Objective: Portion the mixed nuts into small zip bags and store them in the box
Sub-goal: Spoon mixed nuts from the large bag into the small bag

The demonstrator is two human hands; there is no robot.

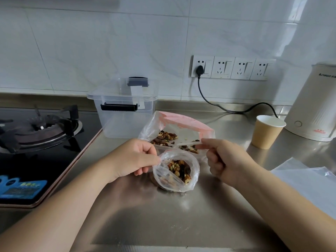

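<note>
A: Where are the nuts at this moment?

B: Some are already in the small zip bag (176,171), which stands on the steel table (163,215) between the two hands. The others lie in the big bag with the pink zip strip (179,130), just behind it, with its mouth open toward the person.

A: And what do the hands do?

B: The left hand (135,157) pinches the left edge of the small bag's mouth between thumb and fingers. The right hand (221,157) is curled and pinches a thin plastic edge. I think it is the lip of the big bag, but I cannot tell for sure. I judge that the small bag is held open like this so that nuts go in without falling on the table.

A: Is the storage box (123,113) ready?

B: It stands behind the bags, next to the gas stove (41,128). It is transparent, and its lid seems to lean open. I see no bags inside, so I think the task is at an early stage.

A: Any risk?

B: The small bag is soft and can fall over if the left hand lets go. The paper cup (267,131) and the kettle (316,104) are well apart on the right.
</note>
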